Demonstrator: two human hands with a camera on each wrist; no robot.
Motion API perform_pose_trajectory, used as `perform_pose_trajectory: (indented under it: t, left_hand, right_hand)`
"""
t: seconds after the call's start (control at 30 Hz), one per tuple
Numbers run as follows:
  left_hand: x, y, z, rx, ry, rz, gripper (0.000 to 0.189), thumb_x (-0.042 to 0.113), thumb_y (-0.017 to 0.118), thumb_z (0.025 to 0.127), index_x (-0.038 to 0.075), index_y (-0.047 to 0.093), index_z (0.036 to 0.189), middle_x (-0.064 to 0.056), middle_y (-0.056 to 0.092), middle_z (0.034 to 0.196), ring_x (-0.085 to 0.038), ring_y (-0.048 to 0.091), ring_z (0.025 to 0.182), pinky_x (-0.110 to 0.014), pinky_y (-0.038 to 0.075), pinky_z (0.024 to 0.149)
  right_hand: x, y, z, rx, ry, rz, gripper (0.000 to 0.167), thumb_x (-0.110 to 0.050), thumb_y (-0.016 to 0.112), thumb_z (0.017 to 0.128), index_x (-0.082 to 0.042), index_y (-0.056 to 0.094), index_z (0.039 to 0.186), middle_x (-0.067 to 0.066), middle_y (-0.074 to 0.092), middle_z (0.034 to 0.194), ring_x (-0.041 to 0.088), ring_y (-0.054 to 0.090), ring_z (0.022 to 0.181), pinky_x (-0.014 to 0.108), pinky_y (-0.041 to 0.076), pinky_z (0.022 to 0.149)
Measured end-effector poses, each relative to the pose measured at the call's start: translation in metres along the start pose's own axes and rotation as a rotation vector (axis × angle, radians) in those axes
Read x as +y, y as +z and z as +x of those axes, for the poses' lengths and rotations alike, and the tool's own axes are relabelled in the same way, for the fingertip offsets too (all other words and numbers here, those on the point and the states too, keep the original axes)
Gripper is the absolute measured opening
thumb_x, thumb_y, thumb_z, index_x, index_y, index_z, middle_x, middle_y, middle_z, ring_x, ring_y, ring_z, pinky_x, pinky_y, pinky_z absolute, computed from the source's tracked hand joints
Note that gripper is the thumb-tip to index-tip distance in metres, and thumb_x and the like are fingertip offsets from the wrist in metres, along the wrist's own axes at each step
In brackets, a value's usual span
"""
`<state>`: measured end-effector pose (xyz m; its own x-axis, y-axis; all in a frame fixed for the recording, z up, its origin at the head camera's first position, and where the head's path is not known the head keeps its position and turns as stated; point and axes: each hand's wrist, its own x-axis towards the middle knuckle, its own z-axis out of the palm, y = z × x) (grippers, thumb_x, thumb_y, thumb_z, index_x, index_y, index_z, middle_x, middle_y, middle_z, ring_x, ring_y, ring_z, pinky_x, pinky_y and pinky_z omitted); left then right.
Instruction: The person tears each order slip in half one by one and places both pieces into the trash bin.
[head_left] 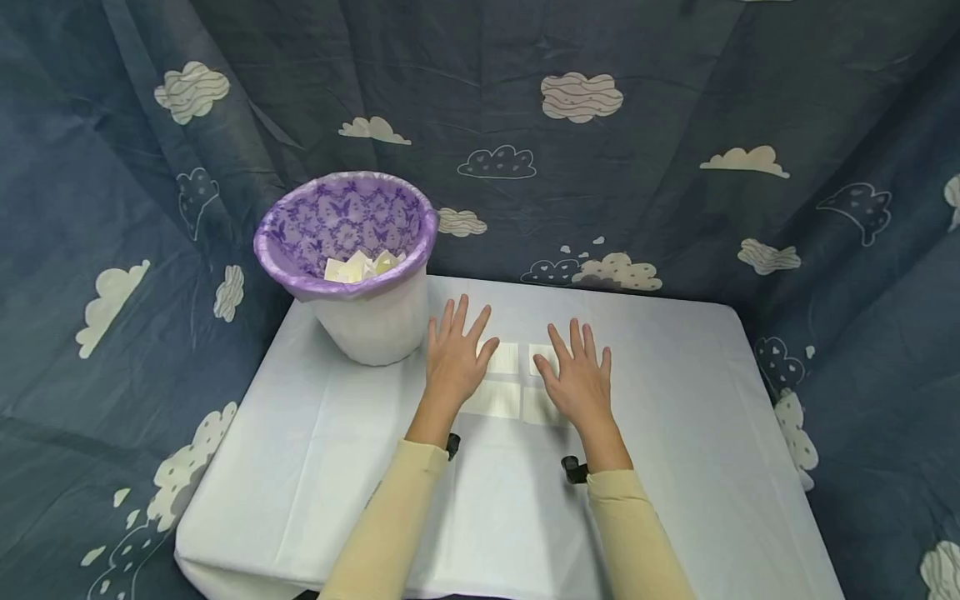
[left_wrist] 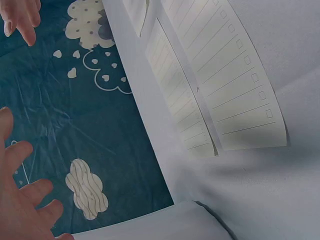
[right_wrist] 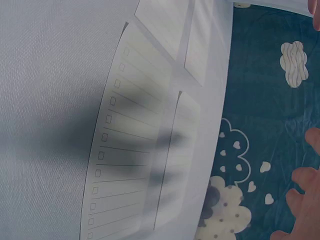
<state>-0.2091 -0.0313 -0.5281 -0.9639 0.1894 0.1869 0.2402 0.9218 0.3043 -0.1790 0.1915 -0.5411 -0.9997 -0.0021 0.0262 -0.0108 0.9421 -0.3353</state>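
Observation:
Several pale yellowish checklist sheets lie flat on the table in two rows, among them a front left sheet (head_left: pixel 493 400) and a front right sheet (head_left: pixel 542 408). Ruled lines and small tick boxes show on a near sheet (left_wrist: pixel 245 100) in the left wrist view and on another sheet (right_wrist: pixel 127 145) in the right wrist view. Over the left edge of the group, my left hand (head_left: pixel 453 358) has its fingers spread and holds nothing. Likewise bare, my right hand (head_left: pixel 581 383) extends its fingers over the right sheets, partly covering them and casting a shadow.
A white bin (head_left: pixel 371 329) with a purple butterfly-patterned lining stands at the back left of the table, with pale paper pieces (head_left: pixel 358 267) inside. White cloth (head_left: pixel 712 433) covers the table. A dark cloud-patterned curtain (head_left: pixel 637 200) hangs behind and at both sides.

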Motion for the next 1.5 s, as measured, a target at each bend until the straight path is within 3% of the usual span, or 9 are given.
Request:
perform_pose_trajectory:
  t: [0.2, 0.4, 0.6, 0.7, 0.83, 0.97, 1.1, 1.3, 1.5]
  left_hand:
    - [-0.001, 0.002, -0.003, -0.008, 0.005, -0.02, 0.06, 0.056, 0.043, 0.11, 0.033, 0.038, 0.165, -0.007, 0.022, 0.178, -0.032, 0.016, 0.167, -0.063, 0.016, 0.133]
    - [-0.004, 0.002, -0.01, 0.002, 0.0, -0.065, 0.058, 0.052, 0.048, 0.11, 0.032, 0.041, 0.164, -0.008, 0.027, 0.177, -0.033, 0.019, 0.166, -0.063, 0.017, 0.133]
    - [-0.01, 0.003, -0.019, 0.066, 0.031, -0.094, 0.054, 0.048, 0.05, 0.11, 0.027, 0.048, 0.16, -0.011, 0.049, 0.161, -0.034, 0.043, 0.151, -0.056, 0.035, 0.125]
    - [-0.015, 0.007, -0.023, 0.083, 0.03, -0.093, 0.052, 0.045, 0.053, 0.11, 0.024, 0.052, 0.158, -0.009, 0.061, 0.142, -0.031, 0.055, 0.131, -0.047, 0.046, 0.108]
    - [-0.02, 0.012, -0.028, 0.084, 0.008, -0.1, 0.05, 0.043, 0.058, 0.108, 0.021, 0.057, 0.154, -0.007, 0.067, 0.121, -0.027, 0.059, 0.107, -0.041, 0.047, 0.089]
    - [-0.024, 0.018, -0.033, 0.085, 0.01, -0.141, 0.047, 0.038, 0.064, 0.106, 0.016, 0.063, 0.148, -0.005, 0.068, 0.101, -0.023, 0.059, 0.087, -0.035, 0.048, 0.076]
    - [-0.027, 0.023, -0.038, 0.057, 0.01, -0.195, 0.044, 0.033, 0.068, 0.104, 0.013, 0.067, 0.143, -0.002, 0.065, 0.088, -0.017, 0.056, 0.074, -0.031, 0.049, 0.066]
    - [-0.032, 0.031, -0.041, 0.028, -0.04, -0.204, 0.041, 0.029, 0.072, 0.102, 0.009, 0.07, 0.138, -0.001, 0.067, 0.086, -0.014, 0.057, 0.072, -0.031, 0.051, 0.067]
    - [-0.037, 0.039, -0.044, 0.018, -0.08, -0.202, 0.036, 0.025, 0.074, 0.101, 0.006, 0.073, 0.132, -0.002, 0.069, 0.086, -0.016, 0.06, 0.074, -0.034, 0.054, 0.069]
  right_hand:
    - [0.0, 0.002, -0.002, 0.007, 0.002, 0.01, 0.071, -0.06, 0.039, 0.109, -0.024, 0.028, 0.17, 0.015, 0.011, 0.179, 0.039, 0.005, 0.167, 0.074, 0.007, 0.129]
    - [-0.006, 0.002, -0.004, 0.043, -0.016, 0.045, 0.07, -0.058, 0.042, 0.109, -0.022, 0.031, 0.168, 0.016, 0.021, 0.177, 0.038, 0.017, 0.165, 0.073, 0.013, 0.129]
    - [-0.01, 0.007, -0.004, 0.11, -0.035, 0.081, 0.068, -0.055, 0.046, 0.109, -0.02, 0.037, 0.166, 0.017, 0.036, 0.171, 0.039, 0.033, 0.159, 0.07, 0.025, 0.126]
    - [-0.011, 0.012, -0.005, 0.156, -0.052, 0.124, 0.064, -0.049, 0.053, 0.108, -0.017, 0.043, 0.163, 0.019, 0.051, 0.158, 0.039, 0.049, 0.145, 0.063, 0.04, 0.116]
    - [-0.013, 0.019, -0.008, 0.207, -0.074, 0.2, 0.055, -0.037, 0.064, 0.106, -0.013, 0.054, 0.155, 0.015, 0.068, 0.124, 0.034, 0.063, 0.11, 0.049, 0.052, 0.089]
    - [-0.015, 0.026, -0.011, 0.216, -0.085, 0.281, 0.048, -0.027, 0.068, 0.105, -0.01, 0.06, 0.149, 0.009, 0.068, 0.101, 0.024, 0.06, 0.087, 0.037, 0.049, 0.072]
    - [-0.017, 0.031, -0.013, 0.238, -0.086, 0.346, 0.044, -0.02, 0.07, 0.104, -0.006, 0.063, 0.145, 0.006, 0.067, 0.09, 0.018, 0.056, 0.075, 0.031, 0.044, 0.066]
    - [-0.02, 0.042, -0.015, 0.22, -0.075, 0.414, 0.039, -0.014, 0.072, 0.101, -0.004, 0.067, 0.138, 0.007, 0.071, 0.084, 0.015, 0.056, 0.071, 0.029, 0.046, 0.066]
    - [-0.025, 0.056, -0.016, 0.15, -0.035, 0.409, 0.033, -0.016, 0.071, 0.101, -0.005, 0.071, 0.133, 0.006, 0.072, 0.083, 0.015, 0.057, 0.068, 0.03, 0.047, 0.066]
